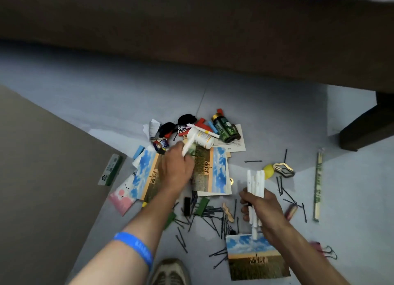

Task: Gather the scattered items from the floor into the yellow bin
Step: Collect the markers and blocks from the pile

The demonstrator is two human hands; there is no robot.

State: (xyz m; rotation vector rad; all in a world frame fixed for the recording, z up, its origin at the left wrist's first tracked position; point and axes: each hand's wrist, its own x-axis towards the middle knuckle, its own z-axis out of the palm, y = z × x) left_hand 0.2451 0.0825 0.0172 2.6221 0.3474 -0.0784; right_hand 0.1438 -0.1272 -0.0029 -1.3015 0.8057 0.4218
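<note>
Left hand [175,165] pinches one white stick [188,146] over the postcards [215,171] on the floor [255,105]. Bottles [223,128] lie just past it. Hairpins [204,216] are scattered between the hands. Right hand [263,212] grips a bundle of white sticks [255,191]. Yellow bin not seen.

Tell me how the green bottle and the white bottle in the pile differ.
The green bottle is dark green with a gold cap; the white bottle is pale with a yellowish label. The green bottle lies at the pile's far right edge on a printed sheet; the white bottle lies nearer the middle, just beyond the left hand, with white pens across it. Both lie on their sides.
</note>
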